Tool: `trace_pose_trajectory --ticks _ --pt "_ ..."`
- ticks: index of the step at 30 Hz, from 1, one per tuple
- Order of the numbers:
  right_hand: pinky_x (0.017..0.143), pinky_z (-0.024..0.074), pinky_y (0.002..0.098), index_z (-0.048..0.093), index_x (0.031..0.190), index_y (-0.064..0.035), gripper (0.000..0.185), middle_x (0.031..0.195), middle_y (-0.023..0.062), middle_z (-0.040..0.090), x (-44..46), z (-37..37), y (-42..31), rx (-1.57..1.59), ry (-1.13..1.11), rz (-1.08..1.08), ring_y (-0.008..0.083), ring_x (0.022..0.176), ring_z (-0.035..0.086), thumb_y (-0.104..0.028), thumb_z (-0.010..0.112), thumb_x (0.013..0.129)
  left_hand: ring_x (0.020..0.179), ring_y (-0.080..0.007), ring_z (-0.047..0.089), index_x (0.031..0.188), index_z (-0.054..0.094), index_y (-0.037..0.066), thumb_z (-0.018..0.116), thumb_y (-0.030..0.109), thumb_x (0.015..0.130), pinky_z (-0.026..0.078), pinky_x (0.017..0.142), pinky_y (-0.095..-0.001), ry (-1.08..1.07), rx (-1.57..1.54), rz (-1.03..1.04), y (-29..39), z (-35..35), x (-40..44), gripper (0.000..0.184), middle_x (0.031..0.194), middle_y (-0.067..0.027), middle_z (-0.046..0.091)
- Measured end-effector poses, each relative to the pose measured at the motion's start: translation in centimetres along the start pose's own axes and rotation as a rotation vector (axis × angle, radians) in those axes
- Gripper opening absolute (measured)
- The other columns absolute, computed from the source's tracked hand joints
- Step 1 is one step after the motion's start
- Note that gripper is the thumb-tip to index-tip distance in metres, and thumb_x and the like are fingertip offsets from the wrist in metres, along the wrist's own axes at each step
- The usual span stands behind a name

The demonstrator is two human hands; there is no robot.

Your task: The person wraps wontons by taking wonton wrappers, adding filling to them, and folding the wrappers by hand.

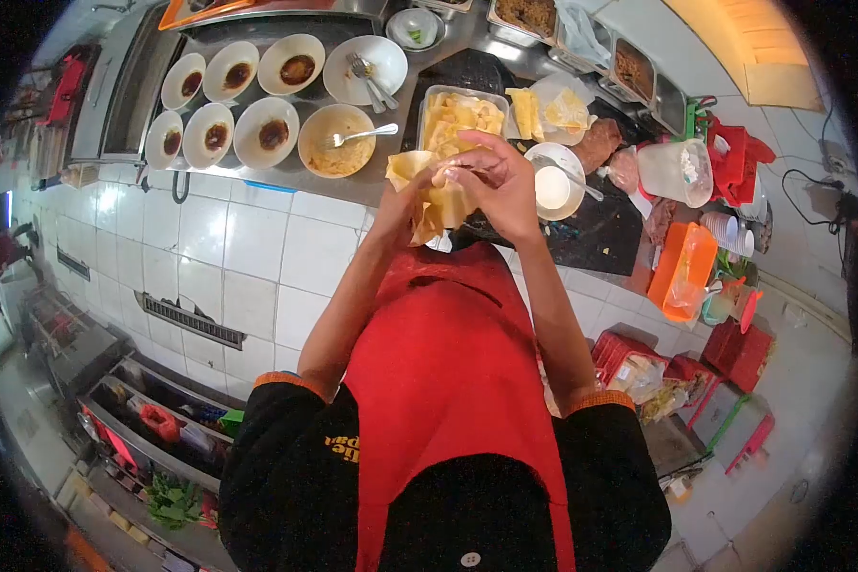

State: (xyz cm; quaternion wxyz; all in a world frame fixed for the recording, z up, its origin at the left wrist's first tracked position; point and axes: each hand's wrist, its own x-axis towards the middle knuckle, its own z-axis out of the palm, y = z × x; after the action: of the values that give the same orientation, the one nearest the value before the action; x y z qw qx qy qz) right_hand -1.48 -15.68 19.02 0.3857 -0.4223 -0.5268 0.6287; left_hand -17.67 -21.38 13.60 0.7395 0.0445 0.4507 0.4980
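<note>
So on the far left there are six white round bowls with dark sauce (274, 111) in two rows on the metal surface (300, 183), probably lined up so none gets missed. Next is a white plate with metal cutlery (338, 65), which looks like a parking spot for utensils. Just below it, a white bowl of yellowish mix (329, 158) has a fork leaning on the rim, handle out, so it's easy to grab.

The thin, floppy yellow sheets (448, 212) are up in both hands, just in front of the clear rectangular tub of yellow pieces (462, 112). The left hand (402, 210) has its fingers closed on them from the side, I guess so they don't flop around. The right hand (507, 195) pinches near the top, thumb and fingertips together. Can't tell if anything's tucked inside.

Right of the tub there's a flat yellow stack (524, 114), then a white bowl with white contents (552, 189), a metal utensil lying across it, likely to keep the handle clean and within reach of the right hand.
</note>
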Motion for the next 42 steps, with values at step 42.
trace_pose_trajectory --ticks 42 --pt "0.100 0.0500 0.0425 0.069 0.114 -0.0028 0.026 0.115 0.0171 0.071 4.4 -3.8 9.3 -0.679 0.042 -0.344 0.0339 0.111 0.065 -0.006 0.071 0.089 0.147 -0.0359 0.039 0.159 0.028 0.011 0.046 0.047 0.107 0.036 0.119 -0.0548 -0.329 -0.428 0.245 -1.2 -4.9 3.1 0.066 0.164 -0.0177 0.031"
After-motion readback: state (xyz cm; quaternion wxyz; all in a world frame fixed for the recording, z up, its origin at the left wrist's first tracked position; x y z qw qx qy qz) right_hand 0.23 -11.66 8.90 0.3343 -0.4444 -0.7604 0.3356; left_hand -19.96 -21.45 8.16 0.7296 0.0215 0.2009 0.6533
